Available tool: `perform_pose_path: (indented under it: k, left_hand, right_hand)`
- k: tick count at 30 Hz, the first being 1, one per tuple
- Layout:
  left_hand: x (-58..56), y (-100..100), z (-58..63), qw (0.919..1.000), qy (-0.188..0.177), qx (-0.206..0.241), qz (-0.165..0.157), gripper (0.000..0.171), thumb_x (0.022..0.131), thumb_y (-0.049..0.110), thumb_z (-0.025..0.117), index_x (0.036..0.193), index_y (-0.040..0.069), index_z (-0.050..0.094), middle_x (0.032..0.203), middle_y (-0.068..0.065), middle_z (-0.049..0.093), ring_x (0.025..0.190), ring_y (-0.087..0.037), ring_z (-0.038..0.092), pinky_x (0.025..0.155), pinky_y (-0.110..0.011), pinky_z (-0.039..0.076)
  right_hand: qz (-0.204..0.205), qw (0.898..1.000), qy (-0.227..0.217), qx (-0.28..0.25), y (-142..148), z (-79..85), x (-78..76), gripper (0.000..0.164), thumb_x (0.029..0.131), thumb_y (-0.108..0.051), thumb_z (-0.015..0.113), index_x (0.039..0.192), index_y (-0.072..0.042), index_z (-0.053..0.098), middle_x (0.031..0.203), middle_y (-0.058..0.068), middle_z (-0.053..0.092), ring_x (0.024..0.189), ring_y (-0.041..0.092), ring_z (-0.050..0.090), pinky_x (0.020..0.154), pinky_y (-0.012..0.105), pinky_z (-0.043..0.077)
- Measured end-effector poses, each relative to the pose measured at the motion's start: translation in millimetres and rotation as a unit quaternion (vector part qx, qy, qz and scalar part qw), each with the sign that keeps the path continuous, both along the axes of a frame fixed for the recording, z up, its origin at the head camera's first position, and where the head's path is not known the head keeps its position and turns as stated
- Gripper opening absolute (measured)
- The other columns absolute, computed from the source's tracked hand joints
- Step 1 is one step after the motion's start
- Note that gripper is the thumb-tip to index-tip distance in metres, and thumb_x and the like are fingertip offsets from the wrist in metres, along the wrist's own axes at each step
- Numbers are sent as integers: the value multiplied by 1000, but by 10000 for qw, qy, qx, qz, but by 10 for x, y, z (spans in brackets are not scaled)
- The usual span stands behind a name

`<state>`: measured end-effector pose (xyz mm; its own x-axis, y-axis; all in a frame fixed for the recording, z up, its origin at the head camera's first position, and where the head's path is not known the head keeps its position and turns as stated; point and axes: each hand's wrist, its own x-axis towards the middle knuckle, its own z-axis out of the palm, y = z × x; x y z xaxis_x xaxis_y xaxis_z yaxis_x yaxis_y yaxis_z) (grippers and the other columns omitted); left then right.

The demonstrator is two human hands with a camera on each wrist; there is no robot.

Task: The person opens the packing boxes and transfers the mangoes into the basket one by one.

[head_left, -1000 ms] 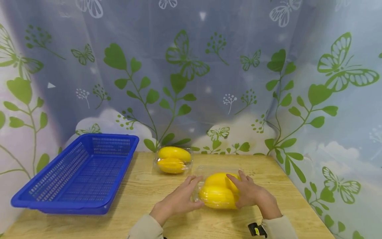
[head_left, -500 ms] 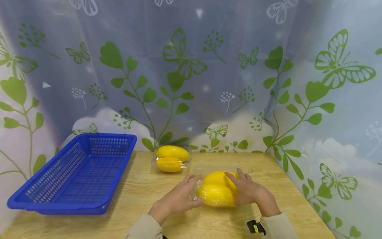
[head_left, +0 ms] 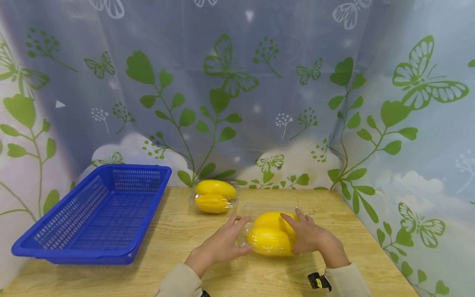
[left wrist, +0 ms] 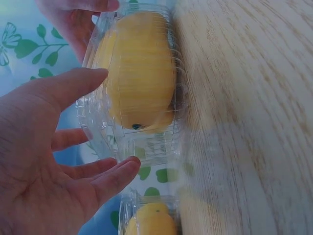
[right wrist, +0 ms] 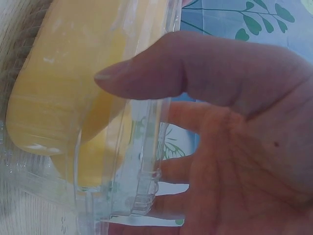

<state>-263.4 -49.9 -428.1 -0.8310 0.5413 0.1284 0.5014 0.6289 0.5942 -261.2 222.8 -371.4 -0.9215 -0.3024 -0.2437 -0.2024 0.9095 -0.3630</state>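
A clear plastic fruit box (head_left: pixel 245 237) lies on the table, holding smooth yellow mango-like fruit (head_left: pixel 269 239). My left hand (head_left: pixel 220 245) holds its left end, the thumb near and the fingers farther back. At the other end, my right hand (head_left: pixel 309 235) grips the box, its thumb lying over the plastic and its other fingers along the far side. From the left wrist, one fruit (left wrist: pixel 142 71) shows a small dark spot through the ribbed wall. In the right wrist view the fingers (right wrist: pixel 183 115) are partly behind the box. Whether its lid is fastened, I cannot tell.
A second clear box (head_left: pixel 235 198) with yellow fruit (head_left: pixel 215 189) stands behind, near the back edge. To the left is a blue perforated plastic basket (head_left: pixel 107 222). The wooden table (head_left: pixel 174 231) meets a butterfly-and-leaf printed curtain (head_left: pixel 237 103) at the back.
The view shifts slightly. Both hands keep nearly the same place on the fruit box, and the box stays where it is on the table.
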Motion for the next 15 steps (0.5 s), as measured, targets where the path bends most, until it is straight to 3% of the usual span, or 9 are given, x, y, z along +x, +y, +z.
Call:
perform_pose_path:
  k: [6,15]
  left_hand:
    - [-13,8,20,10000,83,-43,-1,79,93,42,75,159,19,37,151,-15,45,128,-34,59,105,-52,53]
    - [17,18,-12,10000,53,-1,-11,80,93,36,76,160,17,35,155,-19,41,131,-37,58,105,-50,54]
  right_hand:
    - [-19,10000,54,49,-7,15,4,101,74,-2,82,161,-9,32,166,39,2,147,68,13,89,69,51]
    - [26,9999,83,85,-9,-12,6,98,75,-1,82,160,-8,33,165,42,3,146,69,16,80,60,55]
